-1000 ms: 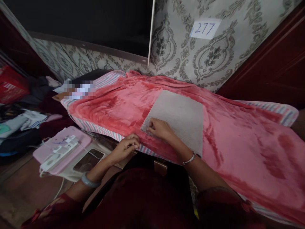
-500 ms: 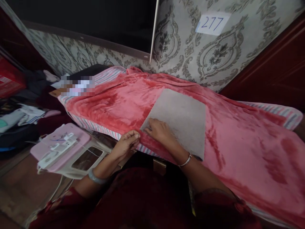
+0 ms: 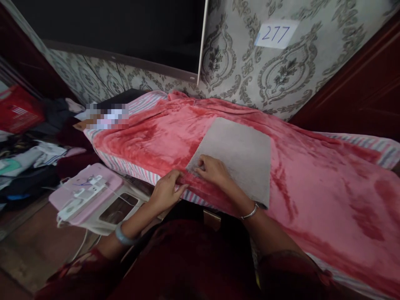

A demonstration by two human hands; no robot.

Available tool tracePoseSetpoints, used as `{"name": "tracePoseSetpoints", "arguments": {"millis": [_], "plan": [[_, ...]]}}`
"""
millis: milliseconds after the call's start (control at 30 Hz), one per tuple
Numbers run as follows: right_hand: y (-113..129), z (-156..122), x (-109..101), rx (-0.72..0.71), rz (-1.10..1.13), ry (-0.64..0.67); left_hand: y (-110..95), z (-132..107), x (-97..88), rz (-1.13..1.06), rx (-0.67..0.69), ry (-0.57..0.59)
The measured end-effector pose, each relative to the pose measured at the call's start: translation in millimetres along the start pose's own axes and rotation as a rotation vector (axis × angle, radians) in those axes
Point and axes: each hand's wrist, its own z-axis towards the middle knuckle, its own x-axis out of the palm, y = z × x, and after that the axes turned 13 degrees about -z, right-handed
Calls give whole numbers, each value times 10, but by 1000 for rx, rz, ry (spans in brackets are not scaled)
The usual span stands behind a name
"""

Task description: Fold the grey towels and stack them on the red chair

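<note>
A grey rectangular piece of cloth lies flat on a pink-red plush blanket. My right hand is over the cloth's near left corner, its fingers curled toward the thumb. Whatever the fingertips hold, if anything, is too small to make out. My left hand rests by the blanket's near edge, just left of that corner. Its thumb stands apart from the bent fingers, and nothing shows between them.
Striped bedding shows under the blanket's edge. At left, a power strip sits on a pink-lidded container. Heaped clothes and a red basket lie beyond. A television hangs behind.
My left thumb has moved away from the fingers, which were pinched together. My right fingers have curled in from a flatter pose. The grey cloth stays in place; the view has shifted slightly.
</note>
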Motion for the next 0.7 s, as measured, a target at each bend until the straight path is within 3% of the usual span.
{"name": "tracePoseSetpoints", "arguments": {"millis": [167, 333, 467, 700], "plan": [[5, 23, 5, -12, 20, -32, -39, 258, 193, 179, 0, -90], [39, 86, 108, -162, 17, -135, 59, 254, 248, 50, 1, -95], [23, 109, 138, -163, 10, -73, 100, 232, 201, -140, 10, -113], [137, 125, 40, -108, -96, 33, 73, 277, 166, -136, 20, -32]]}}
